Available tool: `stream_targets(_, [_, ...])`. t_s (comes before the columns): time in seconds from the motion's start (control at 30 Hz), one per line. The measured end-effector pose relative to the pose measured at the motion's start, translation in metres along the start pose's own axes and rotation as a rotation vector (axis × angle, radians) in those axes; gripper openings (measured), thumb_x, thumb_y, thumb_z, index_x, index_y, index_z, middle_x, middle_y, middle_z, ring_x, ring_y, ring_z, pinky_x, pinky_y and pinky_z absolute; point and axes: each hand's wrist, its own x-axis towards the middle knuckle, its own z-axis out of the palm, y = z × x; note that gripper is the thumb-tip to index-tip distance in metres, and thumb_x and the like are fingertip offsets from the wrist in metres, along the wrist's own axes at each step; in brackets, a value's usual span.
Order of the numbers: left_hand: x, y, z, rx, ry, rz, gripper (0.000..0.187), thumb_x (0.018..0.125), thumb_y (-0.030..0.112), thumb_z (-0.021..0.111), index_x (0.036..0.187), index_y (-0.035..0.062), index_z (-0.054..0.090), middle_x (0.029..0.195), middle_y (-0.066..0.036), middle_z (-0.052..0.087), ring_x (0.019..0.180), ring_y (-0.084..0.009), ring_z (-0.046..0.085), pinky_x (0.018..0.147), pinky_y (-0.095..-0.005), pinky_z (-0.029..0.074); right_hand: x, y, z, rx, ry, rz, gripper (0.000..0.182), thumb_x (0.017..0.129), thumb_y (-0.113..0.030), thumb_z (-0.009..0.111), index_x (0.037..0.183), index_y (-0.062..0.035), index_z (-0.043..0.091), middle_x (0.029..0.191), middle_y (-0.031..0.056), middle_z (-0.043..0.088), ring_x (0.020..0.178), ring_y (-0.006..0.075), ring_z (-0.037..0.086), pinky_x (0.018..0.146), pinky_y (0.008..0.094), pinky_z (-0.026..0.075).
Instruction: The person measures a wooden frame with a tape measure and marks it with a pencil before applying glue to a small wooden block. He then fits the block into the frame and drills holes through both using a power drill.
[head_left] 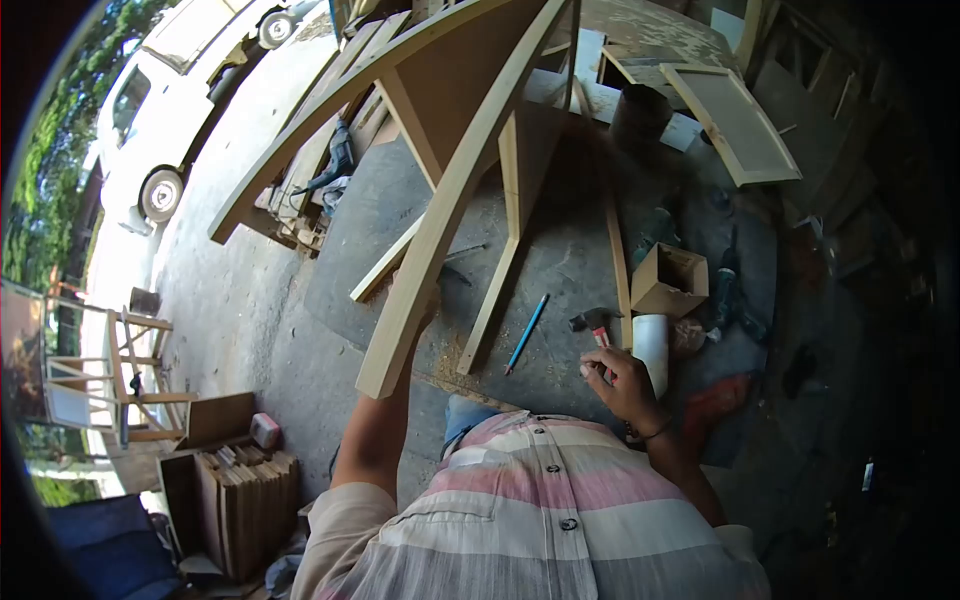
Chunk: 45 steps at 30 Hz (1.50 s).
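Observation:
A large wooden frame with long pale beams [440,230] rises over the grey work surface [560,265]. My left hand [430,303] is behind the nearest beam, touching or very close to it, and its fingers are hidden. My right hand [628,388] is held low at the right, its fingers curled together; whatever may be between the fingertips is too small to name. Just beyond it lies a hammer [594,320] with a red handle, beside a white cylinder [650,345]. A blue pencil [527,335] rests between the frame and the hammer.
An open cardboard box [668,280] and a power drill [730,270] sit at the right. Farther back are a dark round container [640,115] and a framed panel [735,120]. Stacked wood pieces [245,500] stand at lower left; a white vehicle [160,110] is at upper left.

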Motion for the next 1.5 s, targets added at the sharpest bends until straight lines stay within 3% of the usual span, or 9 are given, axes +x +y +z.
stream_targets(0.43, [-0.022,0.056,-0.039,-0.165,-0.176,-0.062,0.050,0.079,0.028,0.070,0.122,0.0051,0.056,0.122,-0.023,0.053,0.111,-0.0414,0.056,0.092,-0.0481,0.047,-0.026,0.048,-0.045,-0.039,0.368,0.176,0.014,0.086,-0.012,0.068,0.095,-0.0012,0.066,0.082,0.0138,0.068,0.077,0.0255,0.068,0.067,0.0352,0.051])
stream_targets(0.47, [-0.022,0.054,-0.039,-0.203,-0.210,-0.129,0.048,0.082,0.028,0.068,0.122,0.0035,0.055,0.120,-0.024,0.054,0.110,-0.0421,0.056,0.093,-0.0460,0.047,-0.022,0.047,-0.045,-0.010,0.339,0.189,0.015,0.089,-0.016,0.068,0.096,-0.0021,0.067,0.083,0.0087,0.069,0.075,0.0173,0.066,0.065,0.0295,0.047])
stream_targets(0.57, [-0.033,0.027,-0.032,-1.246,-0.350,-0.645,0.048,0.085,0.035,0.058,0.119,0.0017,0.058,0.098,-0.016,0.065,0.092,-0.0314,0.062,0.082,-0.0458,0.049,-0.007,0.038,-0.030,0.135,0.305,0.104,0.016,0.089,-0.016,0.067,0.095,-0.0012,0.066,0.080,0.0104,0.067,0.073,0.0207,0.066,0.065,0.0316,0.049])
stream_targets(0.7, [-0.072,0.068,-0.079,-2.000,-0.521,-0.601,0.048,0.089,0.038,0.047,0.119,0.0012,0.059,0.100,-0.016,0.066,0.087,-0.0308,0.062,0.072,-0.0360,0.048,0.012,0.002,-0.005,0.148,0.087,0.106,0.018,0.089,-0.019,0.068,0.097,-0.0028,0.066,0.080,0.0083,0.066,0.071,0.0184,0.065,0.064,0.0308,0.049])
stream_targets(1.03, [-0.151,0.025,-0.081,-1.617,-0.115,-0.964,0.036,0.095,0.036,0.056,0.113,0.0060,0.062,0.092,-0.006,0.067,0.083,-0.0188,0.065,0.059,-0.0285,0.046,0.099,0.033,0.111,-0.326,-0.089,0.103,0.032,0.086,-0.025,0.069,0.107,-0.0063,0.054,0.084,0.0216,0.068,0.080,0.0432,0.066,0.065,0.0508,0.052])
stream_targets(1.23, [-0.162,-0.034,-0.108,-1.445,0.102,-1.129,0.032,0.093,0.036,0.055,0.106,0.0078,0.065,0.083,-0.006,0.071,0.077,-0.0153,0.068,0.055,-0.0256,0.047,0.103,0.043,0.131,-0.232,-0.056,0.077,0.040,0.082,-0.010,0.069,0.116,-0.0054,0.048,0.086,0.0249,0.066,0.087,0.0442,0.065,0.070,0.0500,0.051])
stream_targets(1.37, [-0.141,-0.068,-0.129,-1.447,0.097,-1.092,0.033,0.093,0.034,0.054,0.109,0.0076,0.064,0.090,-0.008,0.072,0.085,-0.0179,0.070,0.060,-0.0267,0.049,0.099,0.024,0.127,-0.116,0.202,0.208,0.043,0.079,-0.005,0.062,0.119,-0.0054,0.045,0.080,0.0211,0.063,0.081,0.0380,0.066,0.072,0.0461,0.051])
stream_targets(1.47, [-0.115,-0.094,-0.135,-1.508,0.045,-1.048,0.035,0.095,0.032,0.050,0.114,0.0055,0.062,0.097,-0.011,0.071,0.091,-0.0210,0.071,0.067,-0.0314,0.057,0.094,0.117,0.150,-0.296,0.352,-0.461,0.060,0.087,-0.005,0.054,0.144,0.0011,0.036,0.098,0.0145,0.060,0.067,0.0248,0.059,0.068,0.0384,0.053])
stream_targets(1.5, [-0.105,-0.103,-0.135,-1.543,0.028,-1.043,0.034,0.094,0.029,0.049,0.114,0.0035,0.061,0.097,-0.014,0.070,0.090,-0.0229,0.071,0.070,-0.0334,0.059,0.099,0.047,0.143,0.394,0.245,0.234,0.050,0.090,-0.007,0.052,0.138,0.0013,0.044,0.091,0.0094,0.057,0.064,0.0161,0.056,0.062,0.0313,0.052])
